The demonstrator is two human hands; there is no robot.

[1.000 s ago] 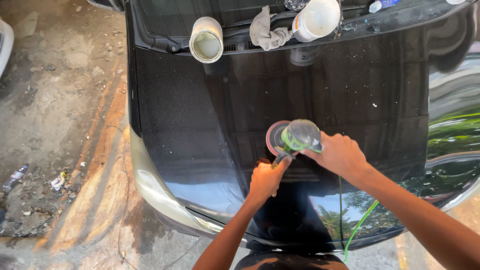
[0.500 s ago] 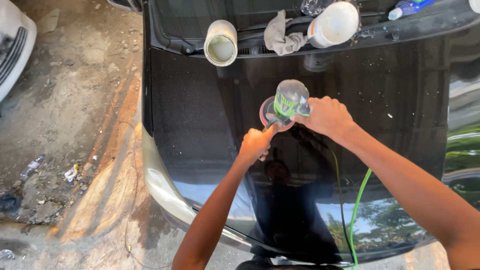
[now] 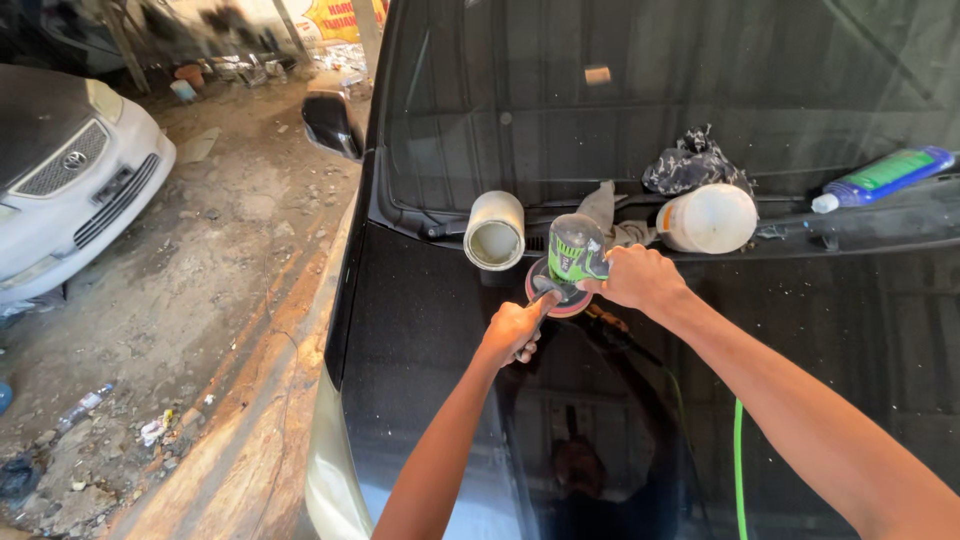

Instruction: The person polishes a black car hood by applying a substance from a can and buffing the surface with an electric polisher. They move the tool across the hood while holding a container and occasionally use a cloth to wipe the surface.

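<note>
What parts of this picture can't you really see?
Head view only:
- Polisher pad: mostly hidden under the machine's body and the right hand.
- Side handle: covered by the left hand.
- Green cord: cut off by the bottom edge.
- White car: cut off by the left edge.
- Blue bottle: label too small to make out.
- Inside the black car: windscreen too dark.

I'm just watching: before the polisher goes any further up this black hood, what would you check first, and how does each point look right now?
1. Both hands on the polisher: ok; left hand grips the side handle, right hand the body.
2. Pad flat on the hood: cannot tell.
3. Room ahead: not ok; the open can and white jug lie close by at the windshield base.
4. Rag away from the pad: not ok, just behind it.
5. Green cord clear of the pad: ok, trailing back.
</note>
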